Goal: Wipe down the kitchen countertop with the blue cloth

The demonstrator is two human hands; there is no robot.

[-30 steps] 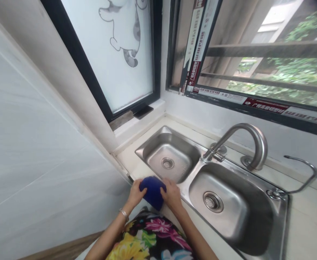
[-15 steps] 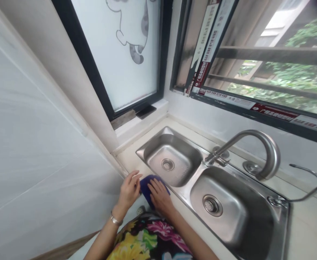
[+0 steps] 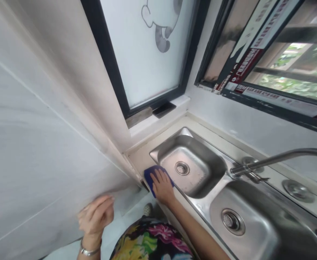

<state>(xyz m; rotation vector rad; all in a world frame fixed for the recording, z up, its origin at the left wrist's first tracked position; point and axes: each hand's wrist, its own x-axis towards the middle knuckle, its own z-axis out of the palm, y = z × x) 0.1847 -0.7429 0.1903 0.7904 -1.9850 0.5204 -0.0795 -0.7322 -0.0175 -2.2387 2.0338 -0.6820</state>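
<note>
Pressed under my right hand (image 3: pixel 163 188) is a blue cloth (image 3: pixel 151 174), which lies on the counter edge beside the left basin and hangs a little over the front. My right fingers are bent over the cloth and hold it against the counter. My left hand (image 3: pixel 96 216), with a metal bracelet at the wrist, is raised in front of the white wall panel. Its fingers are loosely bent and nothing shows in them. The stainless double sink (image 3: pixel 202 204) is set into the pale counter (image 3: pixel 140 157) just right of the cloth.
A curved faucet (image 3: pixel 283 157) stands behind the sink divider. At the left rises the wall panel (image 3: pixel 39 144), meeting the counter's end. A dark flat object (image 3: pixel 164 109) lies on the ledge below the frosted window (image 3: pixel 147 72). A barred window is at upper right.
My left hand has moved away from the cloth, down and left towards the wall panel. My right hand and the cloth have shifted towards the counter's left end. The view has turned left.
</note>
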